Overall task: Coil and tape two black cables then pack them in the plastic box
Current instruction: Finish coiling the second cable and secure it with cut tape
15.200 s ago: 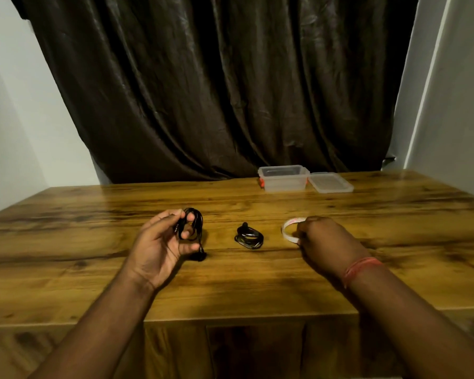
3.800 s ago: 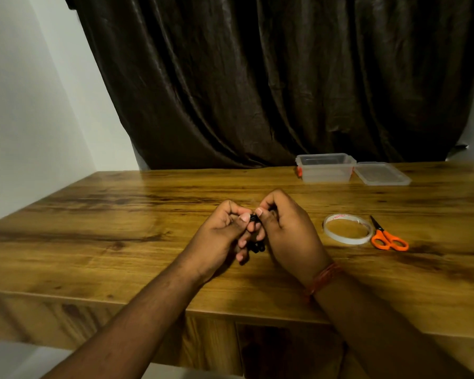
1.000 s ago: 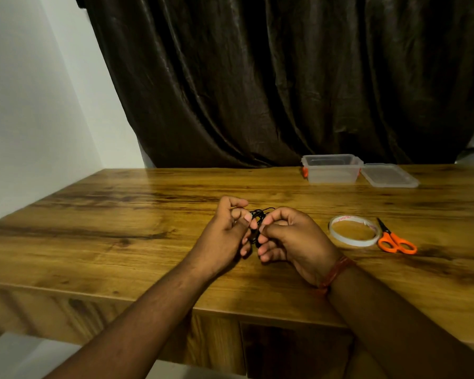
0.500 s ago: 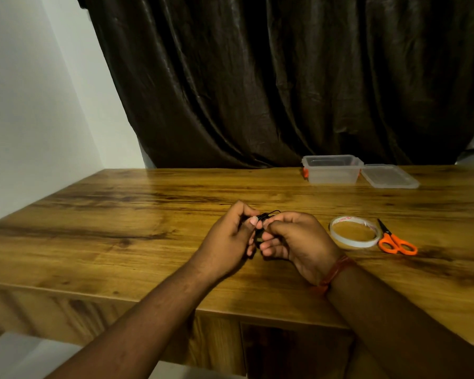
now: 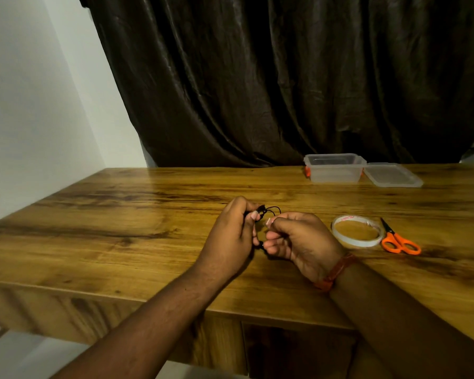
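Item 1: black cable [image 5: 268,211], coiled small, gripped in my left hand [image 5: 231,236], fingers curled round it; loops show just above my thumb.
Item 2: my right hand [image 5: 298,240], fingers curled, fingertips pinched just beside the coil; whether they hold tape, I cannot tell.
Item 3: tape roll [image 5: 356,234], just right of my right hand; orange scissors [image 5: 398,240] beyond it.
Item 4: plastic box [image 5: 335,168], open, far ahead of my right hand; lid [image 5: 393,175] beside it.
Step, as I judge: binding 1 coil. Next calls for pressing tape snug without loosening loops.
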Demonstrator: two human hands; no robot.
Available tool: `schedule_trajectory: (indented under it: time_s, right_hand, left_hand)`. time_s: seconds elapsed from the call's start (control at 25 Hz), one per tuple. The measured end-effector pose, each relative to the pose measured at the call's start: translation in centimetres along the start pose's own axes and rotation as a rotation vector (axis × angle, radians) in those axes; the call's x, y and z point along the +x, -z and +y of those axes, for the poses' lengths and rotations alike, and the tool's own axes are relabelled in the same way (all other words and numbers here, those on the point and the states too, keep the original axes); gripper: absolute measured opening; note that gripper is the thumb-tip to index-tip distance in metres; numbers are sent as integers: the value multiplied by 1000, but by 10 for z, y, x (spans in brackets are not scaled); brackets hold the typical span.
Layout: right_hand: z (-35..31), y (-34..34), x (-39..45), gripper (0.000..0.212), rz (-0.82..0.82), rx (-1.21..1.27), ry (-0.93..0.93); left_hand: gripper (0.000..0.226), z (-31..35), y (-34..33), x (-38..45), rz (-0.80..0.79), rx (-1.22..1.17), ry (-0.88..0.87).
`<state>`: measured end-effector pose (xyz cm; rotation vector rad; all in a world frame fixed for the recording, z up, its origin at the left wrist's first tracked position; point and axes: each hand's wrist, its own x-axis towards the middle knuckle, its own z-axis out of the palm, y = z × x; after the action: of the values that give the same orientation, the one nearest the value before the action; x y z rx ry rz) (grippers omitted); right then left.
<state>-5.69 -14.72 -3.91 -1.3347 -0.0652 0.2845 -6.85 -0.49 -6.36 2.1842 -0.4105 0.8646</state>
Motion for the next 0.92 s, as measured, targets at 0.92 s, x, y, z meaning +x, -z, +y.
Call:
schedule_trajectory:
  time_s: [0.92]
  right_hand:
    - [-4,5,-2,17,-83,275,-47]
  left_hand:
    - [8,4,-6,-2,-51,149,-113]
